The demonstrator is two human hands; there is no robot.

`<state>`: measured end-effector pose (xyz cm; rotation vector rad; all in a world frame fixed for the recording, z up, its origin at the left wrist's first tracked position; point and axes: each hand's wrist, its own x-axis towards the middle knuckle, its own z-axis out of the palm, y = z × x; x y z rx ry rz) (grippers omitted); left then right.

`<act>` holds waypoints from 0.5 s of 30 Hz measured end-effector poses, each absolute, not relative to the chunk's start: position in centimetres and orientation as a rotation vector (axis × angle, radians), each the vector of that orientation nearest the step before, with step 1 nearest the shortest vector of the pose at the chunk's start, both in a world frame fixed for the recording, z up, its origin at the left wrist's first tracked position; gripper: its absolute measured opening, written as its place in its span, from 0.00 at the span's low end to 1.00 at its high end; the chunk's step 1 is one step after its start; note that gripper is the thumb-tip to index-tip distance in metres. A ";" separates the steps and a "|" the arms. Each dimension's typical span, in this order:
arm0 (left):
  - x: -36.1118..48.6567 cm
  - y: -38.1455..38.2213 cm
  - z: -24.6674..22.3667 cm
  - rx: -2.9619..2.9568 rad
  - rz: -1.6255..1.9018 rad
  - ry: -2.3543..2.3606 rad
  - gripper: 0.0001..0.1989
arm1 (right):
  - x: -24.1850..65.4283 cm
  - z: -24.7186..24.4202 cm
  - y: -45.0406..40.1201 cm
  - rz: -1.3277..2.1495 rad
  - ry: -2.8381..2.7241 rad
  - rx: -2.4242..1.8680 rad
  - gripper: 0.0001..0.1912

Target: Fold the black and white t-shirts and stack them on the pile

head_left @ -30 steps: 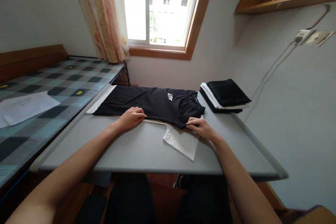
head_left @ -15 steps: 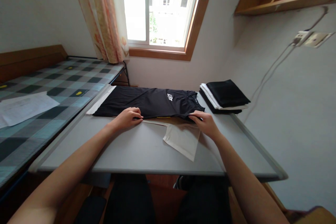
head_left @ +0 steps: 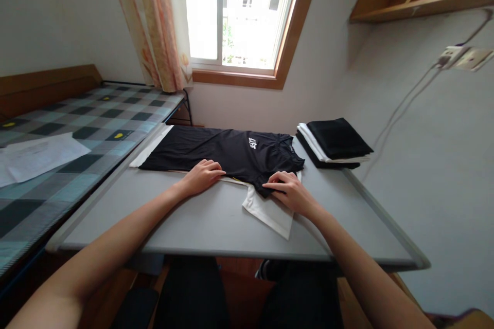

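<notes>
A black shirt (head_left: 216, 146) with white lettering lies lengthwise across the grey table (head_left: 185, 226). Under it is a white shirt (head_left: 270, 212), whose sleeve sticks out toward me and whose edge shows at the left end. My left hand (head_left: 204, 175) rests on the near edge of the black shirt, its fingers bent together; whether they pinch cloth is hidden. My right hand (head_left: 287, 188) lies on the black sleeve near the collar, fingers stretched out over the fabric.
A stack of folded black and white clothes (head_left: 335, 139) sits at the table's right back edge. On the left is a bed (head_left: 96, 118) with a checked cover and papers (head_left: 46, 157). A window (head_left: 239, 15) and curtain (head_left: 164, 25) are beyond the table.
My right hand has moved down and slightly left, and the black sleeve now lies over the white one. My left hand has slid right along the near edge.
</notes>
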<state>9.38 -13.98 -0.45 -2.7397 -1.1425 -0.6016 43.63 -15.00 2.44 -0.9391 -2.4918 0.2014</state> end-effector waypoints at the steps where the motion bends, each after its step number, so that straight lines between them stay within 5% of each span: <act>1: 9.2 -13.9 -0.5 -2.751 -0.583 -1.142 0.14 | 43.8 2.5 -14.7 0.226 -2.486 -0.922 0.11; 15: 8.8 -14.5 0.5 -2.839 -0.664 -1.173 0.13 | 46.6 0.0 -12.6 0.499 -2.284 -0.994 0.14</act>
